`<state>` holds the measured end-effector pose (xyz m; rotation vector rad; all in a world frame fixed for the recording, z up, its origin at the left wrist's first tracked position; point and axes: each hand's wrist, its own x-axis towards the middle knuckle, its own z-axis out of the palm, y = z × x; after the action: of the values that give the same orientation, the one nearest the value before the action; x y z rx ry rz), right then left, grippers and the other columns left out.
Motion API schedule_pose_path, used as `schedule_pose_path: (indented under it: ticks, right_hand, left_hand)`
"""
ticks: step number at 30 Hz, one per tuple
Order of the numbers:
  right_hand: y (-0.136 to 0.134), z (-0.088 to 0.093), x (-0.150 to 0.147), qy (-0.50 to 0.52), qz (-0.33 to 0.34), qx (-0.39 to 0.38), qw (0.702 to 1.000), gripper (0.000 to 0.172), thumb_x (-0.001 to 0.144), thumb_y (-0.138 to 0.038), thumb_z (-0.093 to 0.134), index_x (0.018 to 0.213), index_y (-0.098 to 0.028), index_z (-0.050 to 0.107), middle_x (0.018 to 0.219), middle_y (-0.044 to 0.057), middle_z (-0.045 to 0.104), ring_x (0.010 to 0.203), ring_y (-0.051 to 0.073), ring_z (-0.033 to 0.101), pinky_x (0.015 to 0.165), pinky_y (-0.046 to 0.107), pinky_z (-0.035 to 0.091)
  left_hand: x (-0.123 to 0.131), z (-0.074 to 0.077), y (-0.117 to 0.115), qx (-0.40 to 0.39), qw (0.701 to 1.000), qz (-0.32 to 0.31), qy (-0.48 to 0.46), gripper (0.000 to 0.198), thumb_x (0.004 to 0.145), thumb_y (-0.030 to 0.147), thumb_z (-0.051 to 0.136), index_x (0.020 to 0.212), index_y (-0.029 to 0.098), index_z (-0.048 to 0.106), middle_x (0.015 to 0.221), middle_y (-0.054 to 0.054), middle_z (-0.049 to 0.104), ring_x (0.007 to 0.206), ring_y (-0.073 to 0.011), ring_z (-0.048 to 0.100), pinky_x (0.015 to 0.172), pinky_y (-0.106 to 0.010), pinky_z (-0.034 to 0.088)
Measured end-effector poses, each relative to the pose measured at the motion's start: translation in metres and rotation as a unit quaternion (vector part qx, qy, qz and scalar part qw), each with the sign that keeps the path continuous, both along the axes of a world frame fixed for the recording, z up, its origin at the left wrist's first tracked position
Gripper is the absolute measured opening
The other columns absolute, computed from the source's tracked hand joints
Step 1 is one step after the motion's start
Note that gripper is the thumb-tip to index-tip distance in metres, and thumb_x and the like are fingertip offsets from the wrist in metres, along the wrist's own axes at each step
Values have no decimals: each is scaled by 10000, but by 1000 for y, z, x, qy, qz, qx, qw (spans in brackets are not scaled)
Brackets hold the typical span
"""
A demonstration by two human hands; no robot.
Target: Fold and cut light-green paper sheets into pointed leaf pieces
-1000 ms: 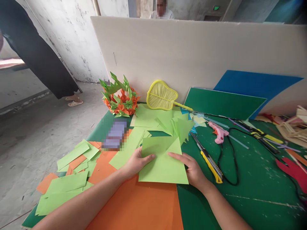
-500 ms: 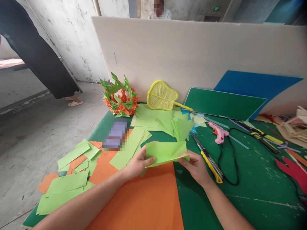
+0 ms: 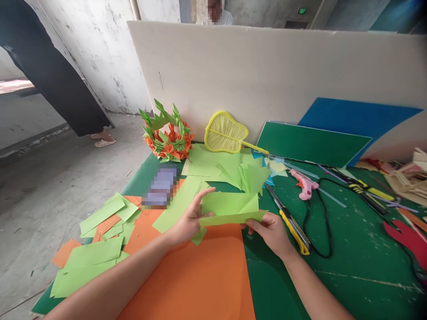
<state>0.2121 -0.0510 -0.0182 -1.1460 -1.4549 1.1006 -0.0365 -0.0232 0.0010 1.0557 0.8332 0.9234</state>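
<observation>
A light green sheet of paper (image 3: 230,203) is held up between both hands, its near edge bent up into a long flap. My left hand (image 3: 191,218) grips its left end, thumb raised above the paper and fingers partly behind it. At the right end, my right hand (image 3: 271,231) pinches the flap between thumb and fingers. Below them lies a large orange sheet (image 3: 203,275). Just beyond the paper, several folded green pieces (image 3: 255,178) stand in a fanned bunch.
Green and orange paper pieces (image 3: 93,255) cover the table's left side. A folded-paper crown shape (image 3: 168,135) and a yellow fan (image 3: 225,133) stand at the back. To the right are a utility knife (image 3: 290,224), a pink glue gun (image 3: 303,183) with its cord, and pliers (image 3: 368,195).
The paper's near edge has been bent up into a flap. My left thumb has lifted off the sheet, and my right hand has shifted slightly towards me.
</observation>
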Motion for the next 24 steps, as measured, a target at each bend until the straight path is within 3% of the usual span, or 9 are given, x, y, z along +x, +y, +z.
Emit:
schedule_pose_path:
  ticks: [4,6,9,13,15,17,20,24]
  right_hand:
    - [1,0,3,15,-27,-10,999,256,787,-440,708,752,-190,751,698,61,734,568,183,648,520,301,563]
    - [2,-1,4,16,-55,-9,998,256,775,-448,718,774,-194,753,718,60,741,584,190,661,552,315,576]
    - [3,-5,5,22,-87,-8,996,259,766,-452,727,785,-195,753,736,62,747,609,201,677,588,329,585]
    - [3,-11,6,38,-122,-7,992,251,768,-449,731,801,-201,757,755,63,752,654,213,692,647,350,593]
    - [3,-12,6,45,-131,-4,990,248,752,-452,745,794,-208,761,763,63,752,684,225,699,677,365,596]
    - [2,-10,6,43,-126,-3,991,246,736,-455,757,784,-214,768,753,60,749,711,239,702,696,380,596]
    - [1,-6,3,31,-105,10,994,226,730,-444,763,793,-228,780,804,57,753,761,243,701,707,376,594]
    - [1,-4,1,25,-76,24,997,207,739,-441,754,775,-239,786,886,70,751,776,234,696,657,342,588]
  left_hand:
    - [-3,-4,-2,26,996,-34,74,267,861,332,625,1092,227,708,1158,-71,622,1124,-268,546,937,-344,488]
    - [-3,-5,-3,5,997,-37,65,234,856,319,597,1021,222,731,1231,-74,591,1285,-308,427,964,-358,476]
    - [-2,-3,-3,1,999,-19,43,306,761,214,636,1053,263,713,1333,-41,534,1424,-306,235,1022,-353,429]
    - [0,1,-2,10,1000,-22,-14,376,710,223,719,1080,286,690,1445,-18,420,1309,-305,418,1018,-374,439]
    - [1,0,-1,12,1000,-21,7,391,720,274,758,1104,293,687,1470,-22,385,1241,-287,482,987,-365,459]
    - [3,0,-2,29,997,-21,68,356,739,321,768,1086,271,710,1367,-62,496,1191,-278,517,958,-350,465]
    - [6,0,-3,93,986,-34,134,254,731,357,779,949,226,767,1018,-88,665,1049,-263,580,956,-361,453]
    - [9,1,-6,117,983,-14,144,259,644,369,835,846,216,781,859,-69,671,846,-224,616,827,-328,502]
